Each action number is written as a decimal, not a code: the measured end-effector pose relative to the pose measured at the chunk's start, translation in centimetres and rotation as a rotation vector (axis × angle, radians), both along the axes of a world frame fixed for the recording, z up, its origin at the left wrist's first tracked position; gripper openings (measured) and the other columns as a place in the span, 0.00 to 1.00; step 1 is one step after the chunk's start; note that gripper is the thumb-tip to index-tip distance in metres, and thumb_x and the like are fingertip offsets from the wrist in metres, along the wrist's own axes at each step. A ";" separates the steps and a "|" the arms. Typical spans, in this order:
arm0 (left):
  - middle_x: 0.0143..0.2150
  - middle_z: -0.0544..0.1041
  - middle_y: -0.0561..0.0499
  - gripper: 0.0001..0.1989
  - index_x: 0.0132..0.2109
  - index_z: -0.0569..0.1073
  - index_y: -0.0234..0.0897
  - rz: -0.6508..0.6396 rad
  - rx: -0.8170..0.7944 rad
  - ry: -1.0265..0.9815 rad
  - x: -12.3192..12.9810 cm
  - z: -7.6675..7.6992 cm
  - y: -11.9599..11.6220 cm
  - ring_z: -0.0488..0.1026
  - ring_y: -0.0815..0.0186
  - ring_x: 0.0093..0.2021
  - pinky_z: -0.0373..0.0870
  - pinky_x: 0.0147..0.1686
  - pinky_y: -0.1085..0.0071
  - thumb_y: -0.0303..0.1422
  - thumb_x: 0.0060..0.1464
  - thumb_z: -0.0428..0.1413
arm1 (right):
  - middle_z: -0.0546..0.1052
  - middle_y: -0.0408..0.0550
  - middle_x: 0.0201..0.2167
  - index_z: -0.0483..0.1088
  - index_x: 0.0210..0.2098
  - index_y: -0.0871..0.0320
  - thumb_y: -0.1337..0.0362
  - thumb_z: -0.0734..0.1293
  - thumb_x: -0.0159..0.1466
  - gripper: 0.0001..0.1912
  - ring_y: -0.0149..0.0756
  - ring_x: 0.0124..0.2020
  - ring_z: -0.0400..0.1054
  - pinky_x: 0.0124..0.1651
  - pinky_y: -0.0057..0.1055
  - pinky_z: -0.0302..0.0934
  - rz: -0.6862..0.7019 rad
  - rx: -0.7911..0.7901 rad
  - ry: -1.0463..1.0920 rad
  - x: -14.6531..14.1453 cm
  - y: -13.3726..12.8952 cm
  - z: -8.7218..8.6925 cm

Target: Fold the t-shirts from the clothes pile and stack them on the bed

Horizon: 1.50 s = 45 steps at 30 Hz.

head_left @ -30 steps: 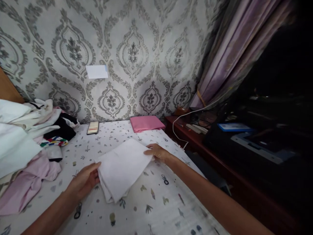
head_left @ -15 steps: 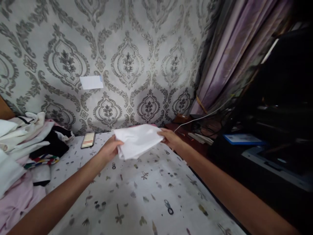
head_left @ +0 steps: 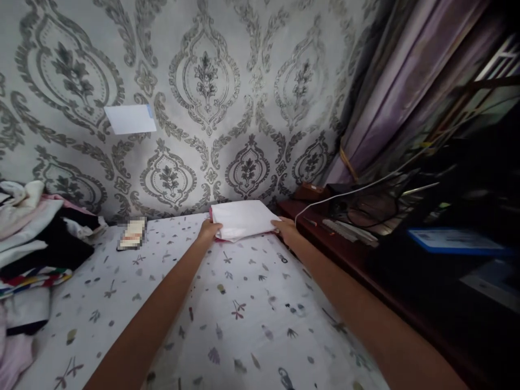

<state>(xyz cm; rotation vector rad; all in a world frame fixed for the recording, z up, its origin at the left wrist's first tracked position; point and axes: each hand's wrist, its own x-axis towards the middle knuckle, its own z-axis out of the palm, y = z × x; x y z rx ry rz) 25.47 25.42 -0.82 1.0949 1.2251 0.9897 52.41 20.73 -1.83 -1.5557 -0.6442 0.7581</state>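
White cloth, risk: the white folded cloth (head_left: pixel 244 220) could slide out of line with the pink folded cloth (head_left: pixel 218 238) under it, if one hand lets go sooner than the other.
Folds, risk: the near edge seems loose, so a pull from either hand might open its layers.
Pink cloth, risk: fingers that come out from below could, in my judgement, drag it or wrinkle it.
Left hand (head_left: pixel 210 229): it grips the left side, thumb on top; the other fingers are mostly hidden.
Right hand (head_left: pixel 285 228): it pinches the right side in a similar way; whether it also holds the pink layer, I cannot tell.
Place: far end of the patterned sheet (head_left: pixel 231 281), close to the wall, left of the dark red ledge (head_left: pixel 345 254).
Look: plain white, a flat and nearly rectangular bundle, smooth on top, less even at the near edge, with narrow pink borders showing.
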 end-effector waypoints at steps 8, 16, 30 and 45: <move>0.37 0.81 0.49 0.25 0.52 0.74 0.35 0.076 0.110 0.098 0.2 0.2 1.8 0.79 0.59 0.40 0.75 0.39 0.68 0.21 0.44 0.62 | 0.78 0.42 0.25 0.78 0.39 0.59 0.70 0.71 0.52 0.14 0.31 0.25 0.70 0.26 0.24 0.67 0.002 0.055 -0.122 -0.1 0.6 0.7; 0.39 0.80 0.42 0.25 0.52 0.72 0.32 0.059 0.141 0.247 -0.9 0.4 1.5 0.79 0.53 0.43 0.74 0.41 0.63 0.26 0.43 0.63 | 0.79 0.45 0.29 0.78 0.38 0.60 0.69 0.69 0.53 0.12 0.37 0.33 0.73 0.35 0.28 0.67 -0.009 -0.068 -0.396 -0.1 -0.5 0.6; 0.75 0.50 0.36 0.30 0.72 0.56 0.37 -0.303 0.646 0.999 1.0 -0.9 -5.2 0.42 0.48 0.75 0.41 0.69 0.42 0.41 0.66 0.49 | 0.61 0.56 0.70 0.61 0.68 0.54 0.57 0.57 0.73 0.26 0.52 0.72 0.47 0.70 0.56 0.36 0.422 -0.065 -1.329 -9.7 -0.3 -0.2; 0.76 0.49 0.41 0.34 0.73 0.51 0.33 -0.546 0.649 1.230 -7.7 -0.2 -14.0 0.43 0.54 0.75 0.43 0.71 0.48 0.49 0.69 0.39 | 0.57 0.65 0.71 0.56 0.70 0.61 0.61 0.53 0.71 0.29 0.53 0.72 0.49 0.67 0.55 0.50 0.367 -0.115 -1.416 -14.5 -4.6 -2.6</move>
